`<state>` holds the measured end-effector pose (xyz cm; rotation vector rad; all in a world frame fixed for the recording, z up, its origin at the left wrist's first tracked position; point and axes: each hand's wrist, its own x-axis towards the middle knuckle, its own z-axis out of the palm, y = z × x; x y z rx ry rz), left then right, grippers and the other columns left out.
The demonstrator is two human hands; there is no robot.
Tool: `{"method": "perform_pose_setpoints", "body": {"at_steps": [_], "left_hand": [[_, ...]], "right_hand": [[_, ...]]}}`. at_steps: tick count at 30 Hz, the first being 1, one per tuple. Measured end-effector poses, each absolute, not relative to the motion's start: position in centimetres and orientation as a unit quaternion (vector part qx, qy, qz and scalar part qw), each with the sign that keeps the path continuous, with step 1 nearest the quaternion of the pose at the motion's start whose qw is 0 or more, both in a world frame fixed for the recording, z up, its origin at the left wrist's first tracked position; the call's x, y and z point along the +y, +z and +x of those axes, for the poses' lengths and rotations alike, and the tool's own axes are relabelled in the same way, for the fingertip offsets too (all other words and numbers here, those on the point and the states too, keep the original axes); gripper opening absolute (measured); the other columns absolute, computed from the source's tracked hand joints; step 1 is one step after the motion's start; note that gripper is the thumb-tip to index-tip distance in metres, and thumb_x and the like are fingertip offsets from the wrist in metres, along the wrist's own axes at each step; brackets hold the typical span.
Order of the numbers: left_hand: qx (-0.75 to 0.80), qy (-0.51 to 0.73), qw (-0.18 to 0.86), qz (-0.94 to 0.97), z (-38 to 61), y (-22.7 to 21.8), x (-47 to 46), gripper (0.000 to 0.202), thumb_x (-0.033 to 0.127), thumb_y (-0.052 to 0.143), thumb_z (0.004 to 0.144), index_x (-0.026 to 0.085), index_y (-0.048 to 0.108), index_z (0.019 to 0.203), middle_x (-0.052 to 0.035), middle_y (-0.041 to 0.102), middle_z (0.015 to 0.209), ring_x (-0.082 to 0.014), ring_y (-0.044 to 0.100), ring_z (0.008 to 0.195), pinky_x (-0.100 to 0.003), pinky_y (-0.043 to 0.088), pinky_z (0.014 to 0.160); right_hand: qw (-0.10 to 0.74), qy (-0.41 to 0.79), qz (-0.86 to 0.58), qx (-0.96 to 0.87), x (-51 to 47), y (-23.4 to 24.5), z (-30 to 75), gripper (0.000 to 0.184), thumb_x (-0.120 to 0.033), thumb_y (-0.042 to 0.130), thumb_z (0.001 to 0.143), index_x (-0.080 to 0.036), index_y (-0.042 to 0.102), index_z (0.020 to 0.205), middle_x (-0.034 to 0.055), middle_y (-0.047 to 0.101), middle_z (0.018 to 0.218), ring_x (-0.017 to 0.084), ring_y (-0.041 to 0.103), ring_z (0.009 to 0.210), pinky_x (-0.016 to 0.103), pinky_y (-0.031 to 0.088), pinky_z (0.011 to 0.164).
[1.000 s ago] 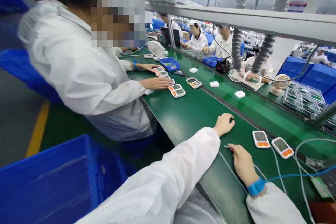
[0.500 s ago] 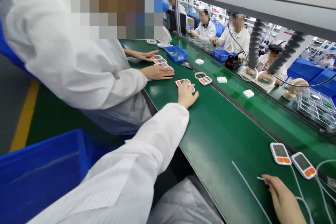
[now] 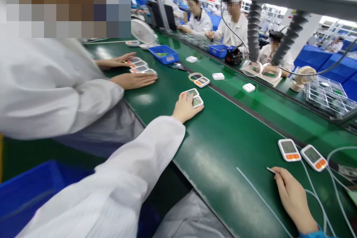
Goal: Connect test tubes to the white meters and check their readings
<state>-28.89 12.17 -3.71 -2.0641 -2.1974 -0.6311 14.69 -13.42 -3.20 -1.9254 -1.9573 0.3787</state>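
My left hand [image 3: 184,108] reaches far out over the green belt [image 3: 228,137] and lies curled on a pair of white-and-orange display units [image 3: 194,97]. Its fingers cover their near edge. My right hand [image 3: 291,195] rests on the belt at the lower right, pinching the end of a thin white tube [image 3: 259,195]. Two more white-and-orange display units [image 3: 302,153] lie side by side just beyond that hand, with thin cables running from them.
A co-worker in a white coat [image 3: 55,89] sits at my left, both hands flat by several display units [image 3: 141,67]. Another unit [image 3: 201,81], white boxes [image 3: 248,87], blue bins [image 3: 164,54], small fans [image 3: 301,78] and clear trays [image 3: 326,96] stand farther along. More people work opposite.
My left hand went from the belt in front of me out to the pair of units and has drawn them a little nearer. My right hand kept hold of the tube.
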Motion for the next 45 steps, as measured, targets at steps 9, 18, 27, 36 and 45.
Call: {"method": "perform_pose_setpoints", "body": {"at_steps": [9, 18, 27, 36, 45], "left_hand": [[-0.479, -0.220, -0.121, -0.841, -15.6, -4.0, 2.9, 0.070, 0.054, 0.056, 0.079, 0.020, 0.044, 0.140, -0.0176, 0.054, 0.136, -0.0370, 0.046, 0.131, -0.052, 0.035, 0.112], [-0.220, -0.371, -0.696, -0.574, 0.2, -1.6, -4.1, 0.076, 0.056, 0.062, 0.082, 0.025, 0.033, 0.145, -0.0064, 0.057, 0.109, -0.0155, 0.059, 0.075, -0.030, 0.052, 0.069], [-0.226, -0.256, -0.860, -0.380, 0.9, -1.8, -4.6, 0.054, 0.051, 0.066, 0.083, 0.021, 0.061, 0.128, -0.0096, 0.059, 0.122, -0.0145, 0.058, 0.079, -0.027, 0.050, 0.067], [-0.221, -0.262, -0.844, -0.412, 0.9, -2.0, -4.9, 0.049, 0.049, 0.067, 0.083, 0.019, 0.066, 0.121, -0.0098, 0.062, 0.121, -0.0154, 0.059, 0.083, -0.027, 0.047, 0.072], [-0.227, -0.248, -0.842, -0.422, 0.9, -1.7, -4.9, 0.051, 0.053, 0.067, 0.082, 0.021, 0.064, 0.122, -0.0103, 0.060, 0.124, -0.0142, 0.058, 0.079, -0.026, 0.048, 0.069]], "right_hand": [[0.310, 0.166, -0.637, -0.686, -13.4, -2.2, 14.1, 0.027, -0.034, 0.045, 0.100, -0.020, 0.069, 0.096, 0.0037, 0.065, 0.084, 0.017, 0.062, 0.074, 0.028, 0.047, 0.069], [0.528, 0.119, -0.629, -0.557, -13.6, -2.0, 14.4, 0.017, -0.030, 0.050, 0.099, -0.021, 0.064, 0.098, 0.0049, 0.067, 0.090, 0.018, 0.063, 0.078, 0.028, 0.051, 0.068], [0.488, 0.136, -0.615, -0.604, -13.6, -1.8, 14.6, 0.006, -0.023, 0.058, 0.096, -0.021, 0.063, 0.094, 0.0010, 0.065, 0.084, 0.016, 0.059, 0.073, 0.027, 0.045, 0.065], [0.517, 0.119, -0.588, -0.610, -14.1, -1.2, 14.2, 0.006, -0.019, 0.061, 0.096, -0.023, 0.064, 0.093, 0.0013, 0.065, 0.088, 0.018, 0.060, 0.083, 0.030, 0.047, 0.072], [0.517, 0.131, -0.601, -0.596, -14.1, -1.2, 14.1, 0.009, -0.015, 0.063, 0.094, -0.023, 0.063, 0.090, -0.0012, 0.064, 0.081, 0.017, 0.059, 0.077, 0.030, 0.045, 0.070]]}}
